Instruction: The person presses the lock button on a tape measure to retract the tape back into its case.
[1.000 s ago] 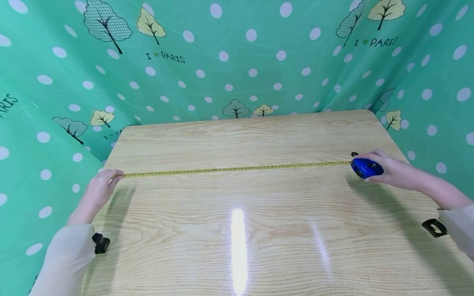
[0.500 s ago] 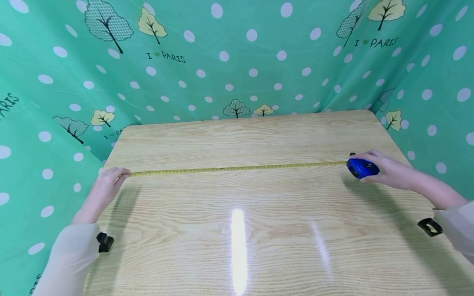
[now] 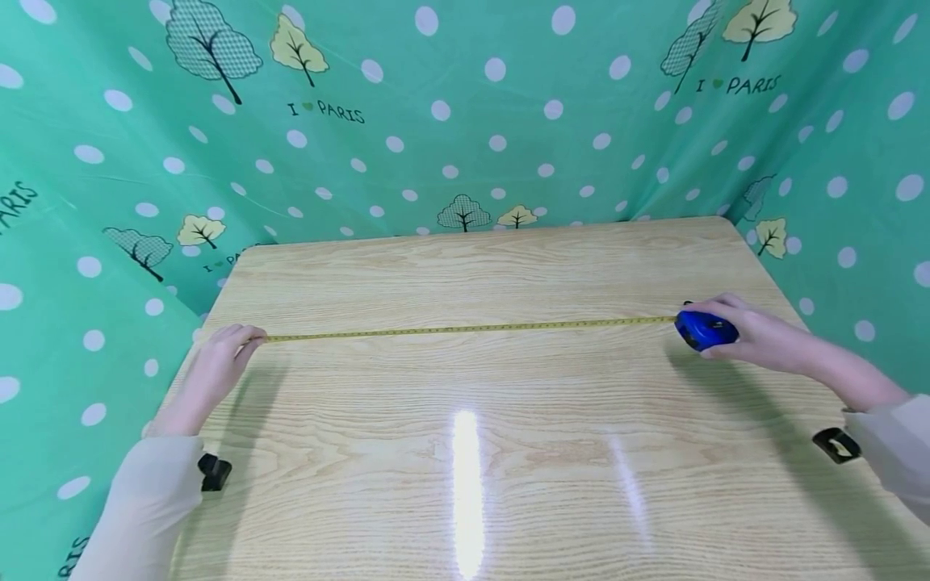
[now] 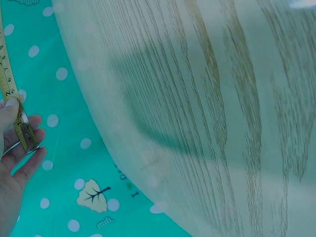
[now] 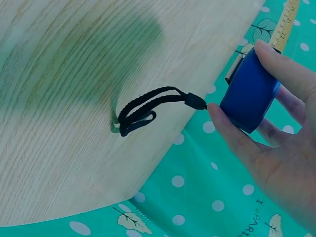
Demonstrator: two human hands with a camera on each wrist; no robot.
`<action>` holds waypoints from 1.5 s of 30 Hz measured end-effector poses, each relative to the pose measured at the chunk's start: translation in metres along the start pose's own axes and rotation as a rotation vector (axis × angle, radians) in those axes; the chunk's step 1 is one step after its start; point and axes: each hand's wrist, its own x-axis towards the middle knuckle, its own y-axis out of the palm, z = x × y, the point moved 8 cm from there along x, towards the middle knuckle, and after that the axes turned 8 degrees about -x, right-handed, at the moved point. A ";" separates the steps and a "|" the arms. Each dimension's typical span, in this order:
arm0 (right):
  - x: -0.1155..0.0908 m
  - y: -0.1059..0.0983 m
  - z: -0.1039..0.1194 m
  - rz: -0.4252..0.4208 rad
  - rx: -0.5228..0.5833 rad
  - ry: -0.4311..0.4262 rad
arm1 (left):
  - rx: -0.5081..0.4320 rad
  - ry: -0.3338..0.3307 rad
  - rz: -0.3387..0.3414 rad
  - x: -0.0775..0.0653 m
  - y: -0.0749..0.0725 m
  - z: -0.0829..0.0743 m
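A yellow tape measure blade (image 3: 465,328) is stretched across above the wooden table, from one hand to the other. My left hand (image 3: 221,363) pinches its free end; in the left wrist view the metal end hook (image 4: 28,138) lies against the fingers, with the thumb on the blade. On the right, my right hand (image 3: 756,335) grips the blue tape measure case (image 3: 705,330). In the right wrist view thumb and fingers wrap the case (image 5: 251,91), and a black wrist strap (image 5: 153,101) dangles from it.
The light wooden table (image 3: 465,274) has rounded corners. Green polka-dot cloth (image 3: 407,97) hangs behind it and at both sides. A bright light reflection (image 3: 468,492) runs down the tabletop. Small black devices (image 3: 835,445) are worn at both wrists.
My left hand has moved rightward, carrying the blade's end inward. My right hand has shifted slightly left with the case, so the exposed blade is shorter.
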 end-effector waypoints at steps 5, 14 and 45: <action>0.001 0.001 0.001 -0.012 -0.009 -0.013 | -0.005 0.015 -0.005 0.001 0.001 -0.004; 0.004 0.002 0.003 -0.015 -0.012 -0.012 | -0.008 0.012 0.011 0.002 0.005 -0.009; 0.008 0.006 0.011 -0.023 -0.046 -0.027 | -0.009 0.085 -0.001 0.010 0.016 -0.028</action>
